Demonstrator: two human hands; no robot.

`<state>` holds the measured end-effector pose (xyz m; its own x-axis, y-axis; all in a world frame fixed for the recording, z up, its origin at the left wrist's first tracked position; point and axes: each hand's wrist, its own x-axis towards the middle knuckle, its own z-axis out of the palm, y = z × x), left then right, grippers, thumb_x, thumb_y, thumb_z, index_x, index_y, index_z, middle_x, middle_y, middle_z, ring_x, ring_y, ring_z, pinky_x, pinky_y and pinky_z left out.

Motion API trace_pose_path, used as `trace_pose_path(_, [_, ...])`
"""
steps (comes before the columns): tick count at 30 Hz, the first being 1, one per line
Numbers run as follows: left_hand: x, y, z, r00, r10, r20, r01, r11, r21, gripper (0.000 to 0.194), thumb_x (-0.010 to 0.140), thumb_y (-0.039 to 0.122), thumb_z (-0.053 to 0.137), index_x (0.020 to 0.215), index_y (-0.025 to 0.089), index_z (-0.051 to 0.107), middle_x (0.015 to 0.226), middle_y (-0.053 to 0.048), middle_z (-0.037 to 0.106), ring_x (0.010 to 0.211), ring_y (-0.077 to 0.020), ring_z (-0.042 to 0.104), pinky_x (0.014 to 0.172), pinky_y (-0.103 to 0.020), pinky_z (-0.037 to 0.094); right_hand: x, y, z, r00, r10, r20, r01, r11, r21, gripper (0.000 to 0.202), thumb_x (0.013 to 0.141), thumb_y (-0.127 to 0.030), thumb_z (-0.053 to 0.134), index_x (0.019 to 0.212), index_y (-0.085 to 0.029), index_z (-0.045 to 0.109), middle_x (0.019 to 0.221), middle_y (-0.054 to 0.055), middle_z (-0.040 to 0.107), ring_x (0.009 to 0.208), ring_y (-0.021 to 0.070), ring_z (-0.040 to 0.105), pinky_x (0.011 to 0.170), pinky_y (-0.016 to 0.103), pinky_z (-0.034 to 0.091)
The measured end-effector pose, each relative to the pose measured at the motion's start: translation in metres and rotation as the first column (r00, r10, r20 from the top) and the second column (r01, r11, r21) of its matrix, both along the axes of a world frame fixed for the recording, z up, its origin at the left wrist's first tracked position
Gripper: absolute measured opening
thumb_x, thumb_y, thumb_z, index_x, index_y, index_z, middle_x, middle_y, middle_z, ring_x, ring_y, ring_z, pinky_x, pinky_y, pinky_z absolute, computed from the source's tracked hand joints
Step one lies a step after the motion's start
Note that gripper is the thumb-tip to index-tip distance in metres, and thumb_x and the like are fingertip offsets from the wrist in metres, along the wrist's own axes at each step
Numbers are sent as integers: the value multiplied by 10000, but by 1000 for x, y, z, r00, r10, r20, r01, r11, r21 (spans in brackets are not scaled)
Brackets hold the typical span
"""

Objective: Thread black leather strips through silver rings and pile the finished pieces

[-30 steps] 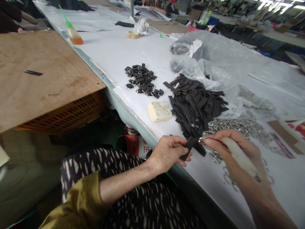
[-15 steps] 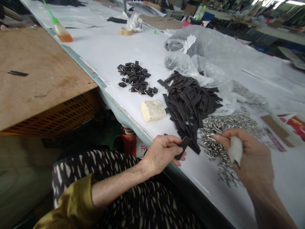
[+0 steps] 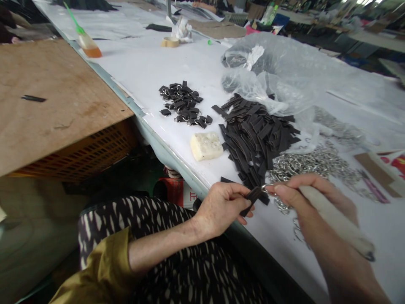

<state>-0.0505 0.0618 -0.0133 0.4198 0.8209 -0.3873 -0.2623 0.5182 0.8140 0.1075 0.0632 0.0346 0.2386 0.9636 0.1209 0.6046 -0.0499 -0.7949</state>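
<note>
My left hand (image 3: pixel 218 211) pinches a short dark strip (image 3: pixel 251 202) at the table's near edge. Between the thumb and finger of my right hand (image 3: pixel 313 211) is a silver metal ring (image 3: pixel 268 188), which meets the strip's far end; whether it is threaded on I cannot tell. A tool with a whitish wrapped handle (image 3: pixel 337 217) lies across my right palm, its tip hidden. Beyond my hands spread a heap of dark strips (image 3: pixel 256 131) and a heap of silver rings (image 3: pixel 303 162).
Dark folded tabs with rings (image 3: pixel 183 103) lie in a cluster past a cream block (image 3: pixel 206 146). A clear plastic bag (image 3: pixel 294 71) covers the back right. Leftward stand a wooden board (image 3: pixel 63 93) over an orange crate (image 3: pixel 91 152) and a bottle of orange liquid (image 3: pixel 88 44).
My right hand has moved left from the ring heap to the strip, bringing a ring. The white handle now shows at greater length. My left hand still grips the strip.
</note>
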Motion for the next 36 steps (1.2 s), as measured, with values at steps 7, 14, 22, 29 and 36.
trace_pose_path(7, [5,-7,-8,994,-1,-106,20,984,175,221,762,195,512,883,144,690,682,-12,588,638,-111,556,547,-203,458,3,-2,-14,994,78,73,-81,996,34,140,725,-318,689,715,-234,577,671,-27,629,605,139,579,520,231,460])
trace_pose_path(14, [-1,-8,-7,942,94,-321,78,872,484,284,815,133,425,898,181,692,738,-3,630,681,-112,559,648,-204,435,-3,-2,-12,989,124,80,-128,991,46,156,721,-329,682,700,-227,565,637,-34,606,575,110,542,490,185,428])
trace_pose_path(22, [-8,-8,1,805,212,-555,279,690,668,341,833,79,352,941,176,660,722,-21,635,633,-131,562,583,-215,386,-2,-6,-8,953,170,250,-192,979,62,170,778,-384,630,725,-235,568,607,-44,570,499,95,479,443,199,379])
trace_pose_path(29, [-13,-6,3,778,223,-588,322,661,678,334,812,62,362,943,176,647,750,-34,643,691,-152,593,629,-227,424,-1,-11,-10,894,228,387,-301,943,140,128,802,-342,632,786,-231,570,664,-43,619,510,80,513,471,184,387])
trace_pose_path(36, [-12,-3,0,906,103,-411,190,769,610,290,836,120,410,993,183,646,763,-8,648,693,-121,580,652,-209,442,-4,-10,-9,940,140,313,-196,968,158,151,773,-379,652,772,-250,573,649,-51,600,518,86,515,478,186,408])
